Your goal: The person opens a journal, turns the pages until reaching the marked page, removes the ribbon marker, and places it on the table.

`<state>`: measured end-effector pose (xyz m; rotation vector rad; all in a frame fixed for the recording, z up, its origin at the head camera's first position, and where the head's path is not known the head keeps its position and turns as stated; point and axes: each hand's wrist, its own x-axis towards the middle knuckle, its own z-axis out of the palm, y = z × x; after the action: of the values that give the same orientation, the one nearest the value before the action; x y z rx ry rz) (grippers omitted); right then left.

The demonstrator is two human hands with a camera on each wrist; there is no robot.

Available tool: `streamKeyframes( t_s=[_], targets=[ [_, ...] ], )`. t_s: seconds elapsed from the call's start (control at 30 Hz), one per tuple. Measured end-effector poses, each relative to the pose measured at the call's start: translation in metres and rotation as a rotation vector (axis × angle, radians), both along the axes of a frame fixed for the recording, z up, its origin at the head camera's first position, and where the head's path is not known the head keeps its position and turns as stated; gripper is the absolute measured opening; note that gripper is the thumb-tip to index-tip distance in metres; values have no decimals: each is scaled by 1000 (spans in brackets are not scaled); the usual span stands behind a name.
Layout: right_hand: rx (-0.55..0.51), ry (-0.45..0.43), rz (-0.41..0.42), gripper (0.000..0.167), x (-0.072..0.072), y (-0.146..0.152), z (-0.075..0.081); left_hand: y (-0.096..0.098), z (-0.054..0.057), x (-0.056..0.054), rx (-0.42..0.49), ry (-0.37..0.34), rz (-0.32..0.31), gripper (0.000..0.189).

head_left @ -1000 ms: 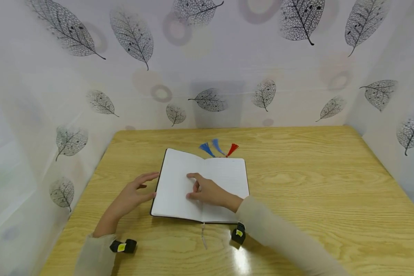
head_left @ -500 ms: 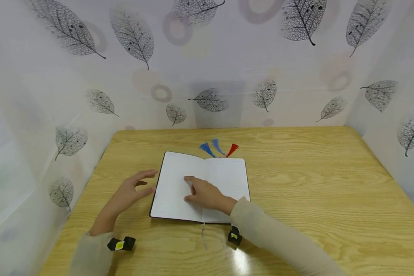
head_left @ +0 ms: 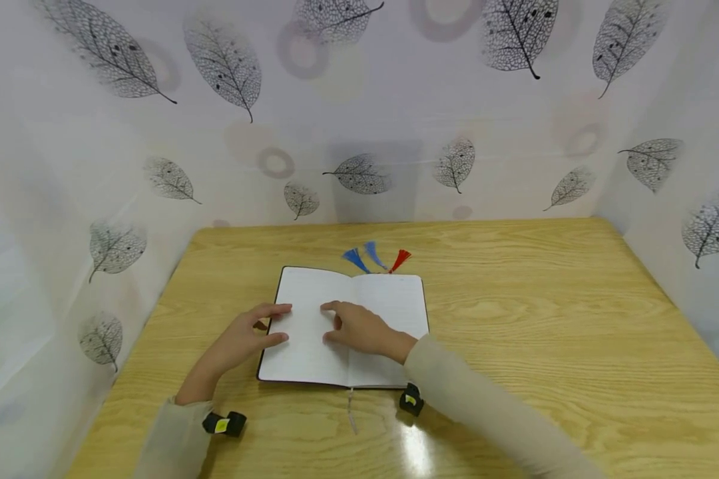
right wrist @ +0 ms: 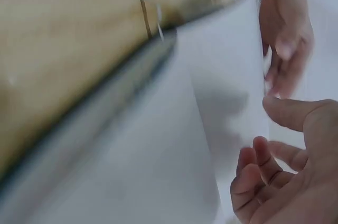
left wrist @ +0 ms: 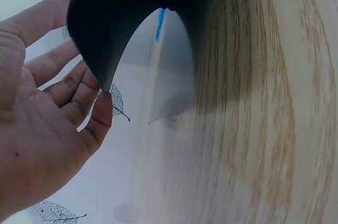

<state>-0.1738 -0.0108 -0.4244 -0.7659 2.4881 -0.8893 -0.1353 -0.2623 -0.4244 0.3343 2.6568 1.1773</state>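
Note:
An opened notebook (head_left: 389, 299) with blank-looking white pages and a dark cover (left wrist: 132, 2) lies in front of me. Its left half is raised off the table at a slant, as the left wrist view shows from below. My left hand (head_left: 239, 342) is at the left edge; thumb and index finger reach over the page, and in the left wrist view the little finger is right at the cover's corner. Over the left page near the fold is my right hand (head_left: 359, 329), index finger extended and the others loosely curled. In the right wrist view its thumb and fingertips (right wrist: 261, 147) stand apart, pinching nothing.
Two blue tassels (head_left: 355, 258) and a red tassel (head_left: 401, 259) stick out beyond the notebook's top edge. A thin ribbon (head_left: 351, 412) trails from its bottom onto the wooden table (head_left: 545, 319). Leaf-patterned cloth (head_left: 383, 100) surrounds the table's back and sides.
My left hand first draws slightly away from the notebook's left edge, then comes right so its thumb and index finger overlap the page. The raised left half has sunk a little. The right hand barely moves.

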Motion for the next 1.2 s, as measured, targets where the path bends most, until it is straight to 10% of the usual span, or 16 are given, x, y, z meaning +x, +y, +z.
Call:
streamKeyframes(
  t_s=[0.6, 1.2],
  targets=[
    [98, 207, -50, 48, -65, 88, 0, -5, -7, -1, -3, -26, -31, 52],
    [268, 130, -137, 54, -74, 121, -10, -6, -11, 1, 20, -85, -44, 57]
  ],
)
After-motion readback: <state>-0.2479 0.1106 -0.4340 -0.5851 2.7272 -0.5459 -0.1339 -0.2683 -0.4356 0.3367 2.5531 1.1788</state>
